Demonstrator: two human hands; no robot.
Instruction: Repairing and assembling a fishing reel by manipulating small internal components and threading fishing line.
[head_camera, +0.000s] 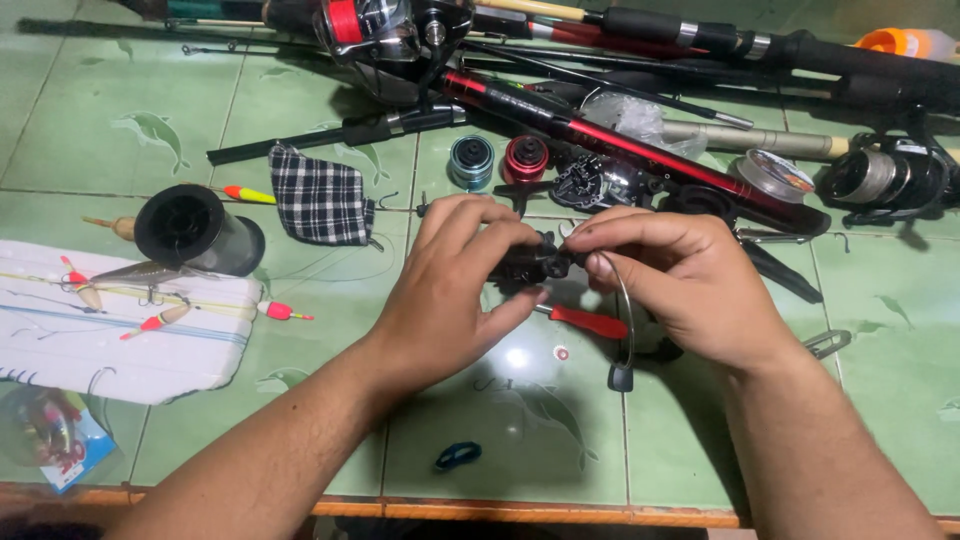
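My left hand (452, 290) and my right hand (672, 275) meet over the green tiled floor and together grip a small black fishing-reel part (530, 265). The left fingers curl around its left side. Thumb and forefinger of the right hand pinch its right end, where a thin curved wire bail (627, 310) hangs down. Under the hands lies a red-handled tool (590, 321).
Several rods with reels (640, 150) lie across the back. Blue (471, 160) and red (525, 158) spools, a line spool (770, 175), a checked cloth (320, 195), a black cup-like spool (190, 228) and a white foam board with floats (110, 320) are nearby. A small blue ring (457, 456) lies near the orange edge.
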